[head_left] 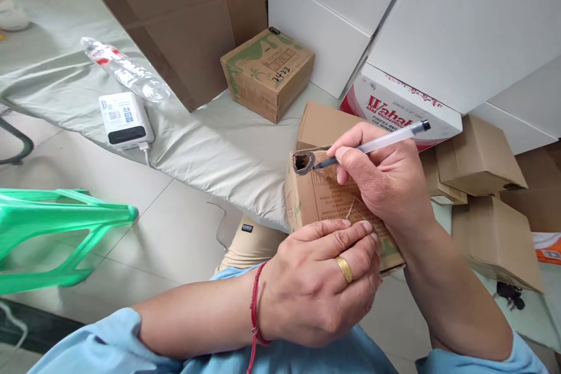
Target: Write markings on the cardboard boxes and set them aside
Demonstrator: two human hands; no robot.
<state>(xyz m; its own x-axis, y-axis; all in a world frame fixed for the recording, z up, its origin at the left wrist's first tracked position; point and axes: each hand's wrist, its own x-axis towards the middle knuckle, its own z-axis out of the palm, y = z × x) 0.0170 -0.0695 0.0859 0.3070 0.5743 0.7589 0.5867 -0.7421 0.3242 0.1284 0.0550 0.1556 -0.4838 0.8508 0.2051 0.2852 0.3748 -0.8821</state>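
Two bare hands: both at the cardboard box [324, 198], just right of the frame's centre.
Right hand [385, 181]: pinching a pen [390, 139] between thumb and fingers, its tip pointing left, at the right edge of a dark band [311, 162].
Dark band: around a hole [302, 162] at the box's upper left corner.
Left hand [328, 280]: laid over the lower part of the box, gold ring [344, 269] on one finger; whether it grips or only rests, I cannot tell.
Left wrist: red cord bracelet [254, 310].
Upper centre: green-printed box [267, 73] on a pale cloth [197, 152].
Upper left: clear bottle [127, 73] lying on its side, near a white power bank [123, 111].
Right side: red-and-white carton [394, 102], brown boxes [482, 155].
Left edge: green stool [65, 216].
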